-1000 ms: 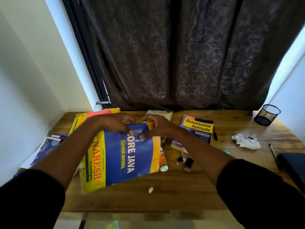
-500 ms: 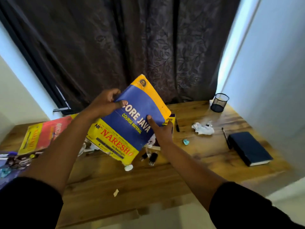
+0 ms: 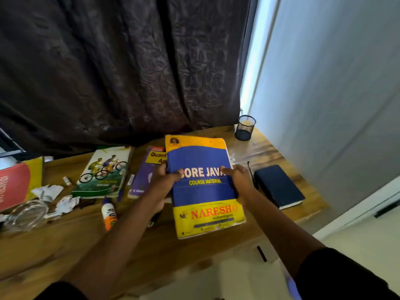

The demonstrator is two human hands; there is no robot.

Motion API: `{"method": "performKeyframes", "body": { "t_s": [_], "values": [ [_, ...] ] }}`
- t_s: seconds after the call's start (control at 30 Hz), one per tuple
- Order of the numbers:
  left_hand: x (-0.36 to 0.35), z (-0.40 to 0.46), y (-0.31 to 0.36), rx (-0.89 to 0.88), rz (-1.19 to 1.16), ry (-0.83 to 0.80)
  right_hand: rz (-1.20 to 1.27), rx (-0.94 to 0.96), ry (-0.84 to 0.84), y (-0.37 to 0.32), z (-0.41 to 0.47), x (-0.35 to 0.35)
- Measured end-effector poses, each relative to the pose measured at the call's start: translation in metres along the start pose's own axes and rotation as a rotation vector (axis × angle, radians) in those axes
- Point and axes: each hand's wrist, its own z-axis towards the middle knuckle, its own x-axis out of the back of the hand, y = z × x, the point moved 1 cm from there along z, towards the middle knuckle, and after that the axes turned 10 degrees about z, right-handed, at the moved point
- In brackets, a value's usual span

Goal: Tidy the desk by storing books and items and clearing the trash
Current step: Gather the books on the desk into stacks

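Above the desk (image 3: 216, 252), right of the purple book (image 3: 144, 176): Java book (image 3: 203, 187) held up, left hand (image 3: 164, 180) and right hand (image 3: 239, 180) each gripping a side edge. Little stored, apparently; left of it lie cycling book (image 3: 104, 172), glue (image 3: 108, 215), paper wads (image 3: 67, 203).

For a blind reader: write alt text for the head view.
Both hands, left hand and right hand, grip a blue-and-yellow Core Java book above a cluttered wooden desk. Other books, crumpled paper and a glue bottle lie around.
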Motion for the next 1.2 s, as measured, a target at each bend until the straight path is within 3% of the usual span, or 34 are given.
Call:
{"method": "performKeyframes", "body": {
  "t_s": [0.23,0.4,0.5,0.63,0.8,1.03,1.2],
  "values": [
    [-0.074,-0.007,-0.052,0.177,0.049,-0.097,-0.545,0.126,0.090,-0.008,0.010,0.076],
    [-0.096,-0.006,-0.076,0.285,0.139,-0.140,-0.901,0.093,0.041,0.006,0.014,0.090],
    [-0.102,-0.002,-0.081,0.304,0.208,-0.106,-0.986,0.092,0.041,0.012,0.018,0.088],
    [-0.101,0.008,-0.086,0.259,0.350,-0.032,-1.044,0.124,0.059,0.012,0.028,0.083],
    [-0.100,0.017,-0.080,0.089,0.749,0.137,-1.092,0.168,0.060,0.014,0.039,0.072],
    [-0.085,0.021,-0.070,-0.136,0.958,0.271,-1.156,0.301,0.079,0.018,0.047,0.051],
    [-0.068,0.015,-0.069,-0.244,1.107,0.307,-1.271,0.557,0.062,0.020,0.047,0.027]
  ]
}}
